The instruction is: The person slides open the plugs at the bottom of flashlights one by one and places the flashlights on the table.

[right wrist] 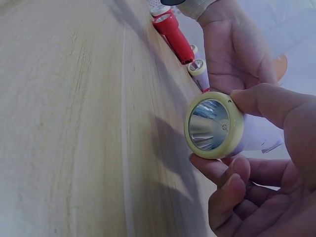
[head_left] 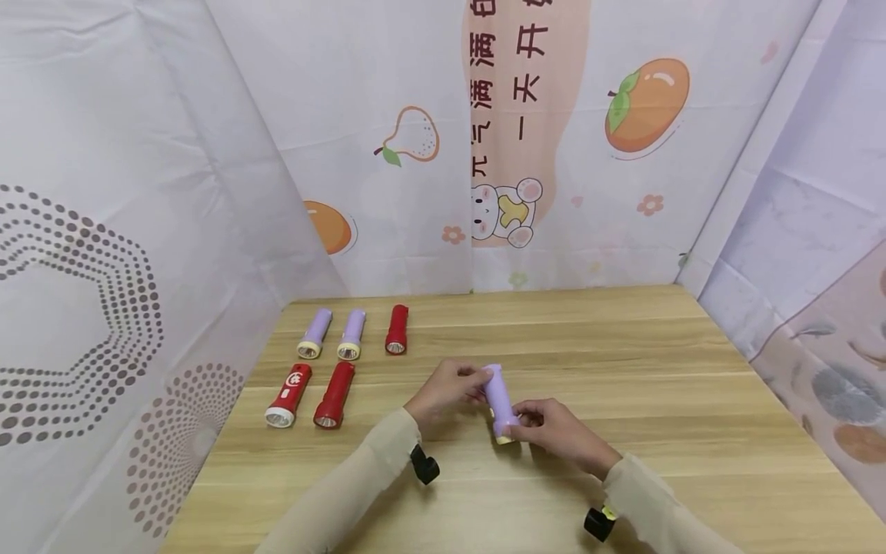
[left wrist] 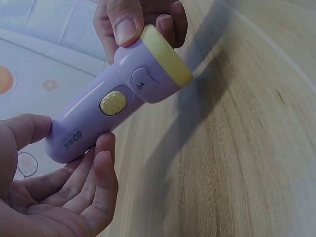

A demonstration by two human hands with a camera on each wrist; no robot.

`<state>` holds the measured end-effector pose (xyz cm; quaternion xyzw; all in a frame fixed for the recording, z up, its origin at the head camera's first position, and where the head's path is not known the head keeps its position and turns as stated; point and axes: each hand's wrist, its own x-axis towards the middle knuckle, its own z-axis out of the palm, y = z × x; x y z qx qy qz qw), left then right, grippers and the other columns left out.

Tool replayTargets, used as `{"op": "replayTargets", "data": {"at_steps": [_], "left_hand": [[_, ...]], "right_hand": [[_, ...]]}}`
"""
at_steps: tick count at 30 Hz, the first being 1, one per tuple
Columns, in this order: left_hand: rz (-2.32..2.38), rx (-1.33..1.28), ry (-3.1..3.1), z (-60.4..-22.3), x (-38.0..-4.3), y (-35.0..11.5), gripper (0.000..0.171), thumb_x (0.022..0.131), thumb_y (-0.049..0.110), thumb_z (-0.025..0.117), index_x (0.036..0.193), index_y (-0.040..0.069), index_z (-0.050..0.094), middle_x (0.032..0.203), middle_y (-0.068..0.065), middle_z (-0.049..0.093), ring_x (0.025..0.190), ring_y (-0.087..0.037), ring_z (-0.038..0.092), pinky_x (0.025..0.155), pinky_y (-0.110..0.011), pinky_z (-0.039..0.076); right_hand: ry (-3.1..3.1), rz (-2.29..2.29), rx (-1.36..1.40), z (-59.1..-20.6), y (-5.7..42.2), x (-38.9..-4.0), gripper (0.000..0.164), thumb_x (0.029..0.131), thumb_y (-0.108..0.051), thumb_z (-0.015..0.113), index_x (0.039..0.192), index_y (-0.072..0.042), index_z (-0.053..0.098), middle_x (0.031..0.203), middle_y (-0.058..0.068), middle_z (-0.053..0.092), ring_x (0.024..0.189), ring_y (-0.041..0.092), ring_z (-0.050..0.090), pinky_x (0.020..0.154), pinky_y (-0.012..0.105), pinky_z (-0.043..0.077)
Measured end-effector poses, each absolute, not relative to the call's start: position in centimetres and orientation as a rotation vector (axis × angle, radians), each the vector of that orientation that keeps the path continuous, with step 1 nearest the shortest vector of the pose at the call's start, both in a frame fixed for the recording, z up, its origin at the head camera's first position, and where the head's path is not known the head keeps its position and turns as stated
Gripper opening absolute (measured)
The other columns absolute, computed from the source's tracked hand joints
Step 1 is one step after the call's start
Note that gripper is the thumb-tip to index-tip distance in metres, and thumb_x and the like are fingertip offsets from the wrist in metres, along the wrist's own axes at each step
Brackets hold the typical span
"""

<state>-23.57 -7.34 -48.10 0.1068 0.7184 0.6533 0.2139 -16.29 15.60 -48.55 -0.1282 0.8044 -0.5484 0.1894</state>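
A purple flashlight [head_left: 498,396] with a pale yellow rim is held between both hands above the wooden table. My left hand [head_left: 453,385] pinches its tail end between thumb and fingers. At the lamp end, my right hand [head_left: 554,431] grips the head near the yellow rim. The left wrist view shows the yellow slide switch [left wrist: 113,102] on the flashlight's body. Facing the right wrist camera is its silvery reflector [right wrist: 210,125], which looks unlit.
At the table's left stand two purple flashlights [head_left: 352,335] [head_left: 314,333] and a red flashlight [head_left: 397,329] in a back row. Nearer lie a red flashlight with a white rim [head_left: 288,395] and another red flashlight [head_left: 335,395]. Printed curtains [head_left: 388,69] border the wooden table [head_left: 623,346].
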Motion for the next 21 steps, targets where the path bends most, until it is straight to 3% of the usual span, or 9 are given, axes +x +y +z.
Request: {"op": "replayTargets", "data": {"at_steps": [11, 21], "left_hand": [[1.797, 0.297, 2.014, -48.19, -23.62, -7.25, 0.031, 0.1, 0.022, 0.07, 0.114, -0.005, 0.072, 0.093, -0.013, 0.075, 0.078, -0.021, 0.072, 0.072, -0.033, 0.06], [1.772, 0.323, 2.094, -48.13, -23.31, -6.78, 0.032, 0.099, 0.022, 0.071, 0.115, -0.006, 0.071, 0.095, -0.012, 0.074, 0.08, -0.022, 0.072, 0.075, -0.037, 0.061]], "right_hand": [[2.236, -1.564, -0.351, -49.26, 15.64, -16.24, 0.044, 0.096, -0.026, 0.075, 0.127, 0.003, 0.065, 0.092, 0.008, 0.067, 0.073, 0.02, 0.055, 0.054, 0.027, 0.048], [2.26, -1.511, -0.383, -49.5, 16.13, -16.56, 0.043, 0.095, -0.031, 0.077, 0.124, -0.001, 0.069, 0.094, 0.009, 0.067, 0.076, 0.021, 0.059, 0.057, 0.028, 0.052]]}}
